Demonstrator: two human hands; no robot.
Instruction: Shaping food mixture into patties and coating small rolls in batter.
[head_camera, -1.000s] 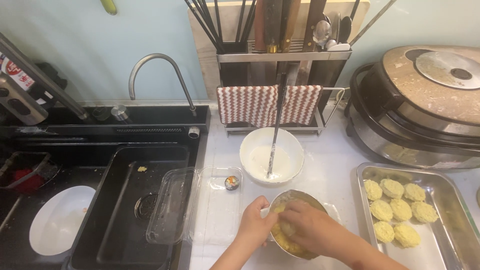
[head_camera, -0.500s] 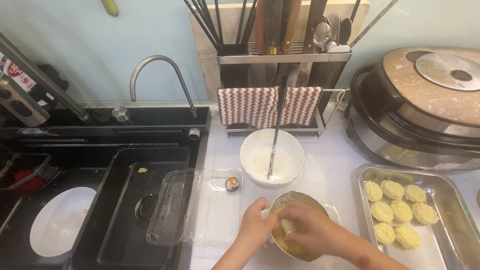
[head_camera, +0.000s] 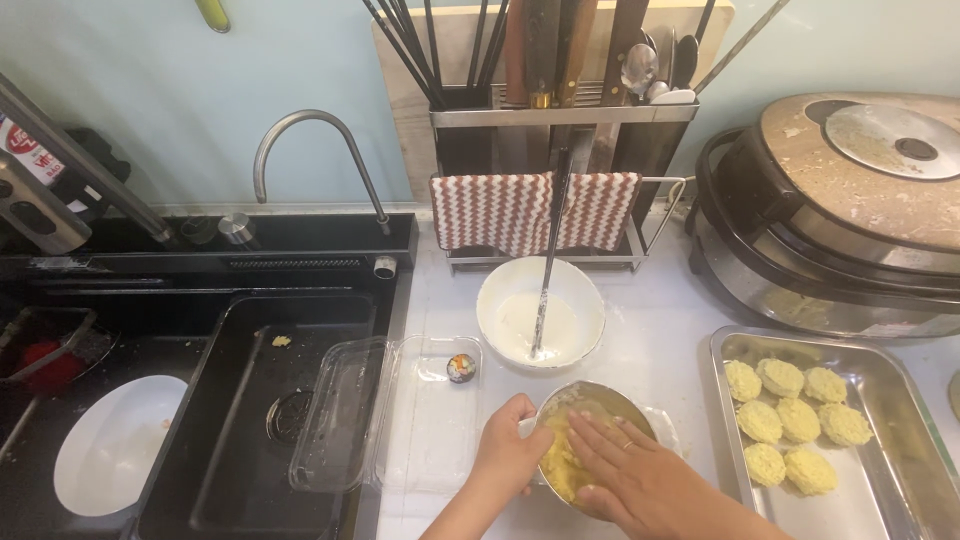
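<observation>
A metal bowl (head_camera: 608, 398) of yellow dough (head_camera: 560, 465) stands on the white counter near its front edge. My left hand (head_camera: 508, 452) grips the bowl's left rim. My right hand (head_camera: 628, 470) lies flat inside the bowl, fingers pressed on the dough. To the right, a steel tray (head_camera: 890, 400) holds several round yellow dough patties (head_camera: 790, 420). Behind the metal bowl sits a white bowl (head_camera: 585, 300) of white liquid with a long dark utensil (head_camera: 545, 270) leaning in it.
An open clear plastic box (head_camera: 400, 420) with one small round piece (head_camera: 460, 367) lies left of the bowl. A black sink (head_camera: 250, 420) with a white plate (head_camera: 115, 445) and faucet (head_camera: 320, 150) fills the left. Utensil rack (head_camera: 560, 110) with striped towel (head_camera: 530, 205) at back; large round cooker (head_camera: 850, 200) at right.
My right hand has shifted slightly inside the bowl, pressing the dough. The left hand stays on the rim.
</observation>
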